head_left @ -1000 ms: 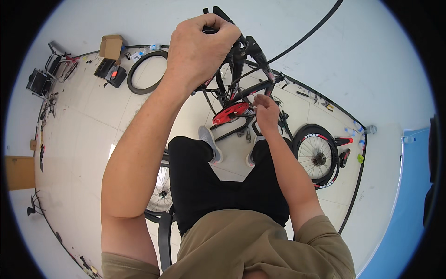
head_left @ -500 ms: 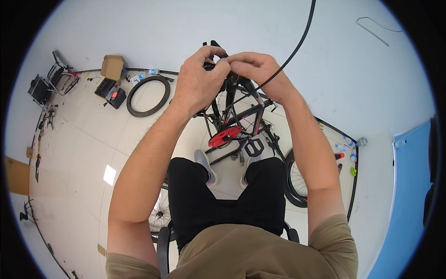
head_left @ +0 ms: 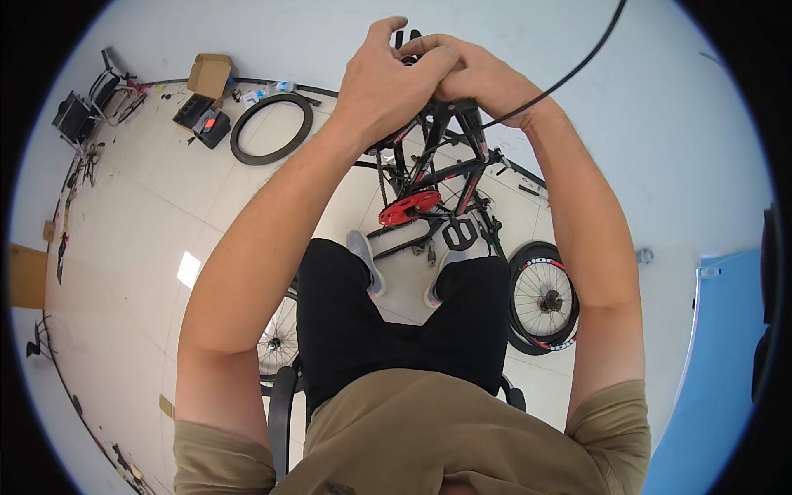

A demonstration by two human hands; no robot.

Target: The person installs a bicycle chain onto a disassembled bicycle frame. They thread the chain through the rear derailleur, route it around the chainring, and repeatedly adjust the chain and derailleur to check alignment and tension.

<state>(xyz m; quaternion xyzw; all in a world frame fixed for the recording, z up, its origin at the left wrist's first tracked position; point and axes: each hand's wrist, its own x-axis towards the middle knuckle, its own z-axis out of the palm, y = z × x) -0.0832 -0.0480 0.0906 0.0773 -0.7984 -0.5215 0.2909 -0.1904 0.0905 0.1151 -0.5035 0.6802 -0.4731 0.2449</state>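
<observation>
Pale tiled floor, black tyre lying on it, black case nearby, spoked wheel at right

Head-worn fisheye, looking down, close above torso, floor farther

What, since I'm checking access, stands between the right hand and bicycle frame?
Nothing visible: the right hand is at the bicycle frame, partly behind the left hand; a black cable crosses the right wrist. Finger contact is hidden.

right hand raised from near red chainring to left hand
</observation>
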